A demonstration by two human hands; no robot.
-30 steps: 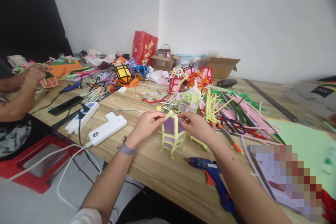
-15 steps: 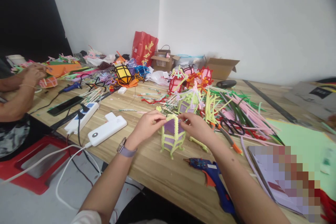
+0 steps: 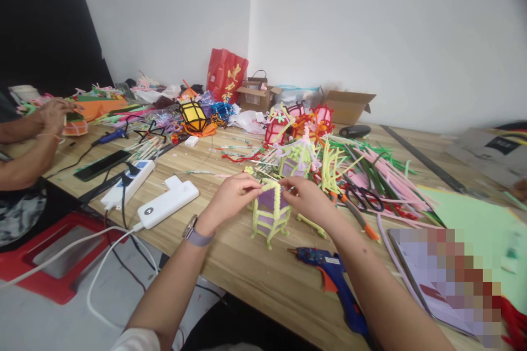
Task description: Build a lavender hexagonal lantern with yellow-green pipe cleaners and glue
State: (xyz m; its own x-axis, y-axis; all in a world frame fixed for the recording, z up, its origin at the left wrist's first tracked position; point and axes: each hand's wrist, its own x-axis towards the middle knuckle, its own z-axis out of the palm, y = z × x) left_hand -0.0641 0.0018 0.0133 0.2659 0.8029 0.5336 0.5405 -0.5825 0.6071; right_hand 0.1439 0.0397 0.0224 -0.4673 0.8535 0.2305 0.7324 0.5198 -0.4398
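A small lantern [image 3: 269, 214] of purple panels framed in yellow-green pipe cleaner stands on the wooden table [image 3: 247, 269] in front of me. My left hand [image 3: 230, 194] pinches its top edge from the left, fingers closed. My right hand [image 3: 308, 197] pinches the same top edge from the right, fingers closed too. A loose yellow-green pipe-cleaner piece [image 3: 312, 225] lies just under my right wrist. A blue glue gun [image 3: 337, 282] lies on the table below my right forearm.
A heap of coloured pipe cleaners [image 3: 370, 175] and scissors [image 3: 362, 197] lie to the right. Finished lanterns [image 3: 296, 120] stand behind. A white power bank [image 3: 168, 208], power strip [image 3: 129, 182] and phone [image 3: 102, 164] lie left. Another person's hands [image 3: 53, 115] work at far left.
Both hands stay pinched on the lantern's top; the lantern has shifted only slightly. The other person's hands have moved a little.
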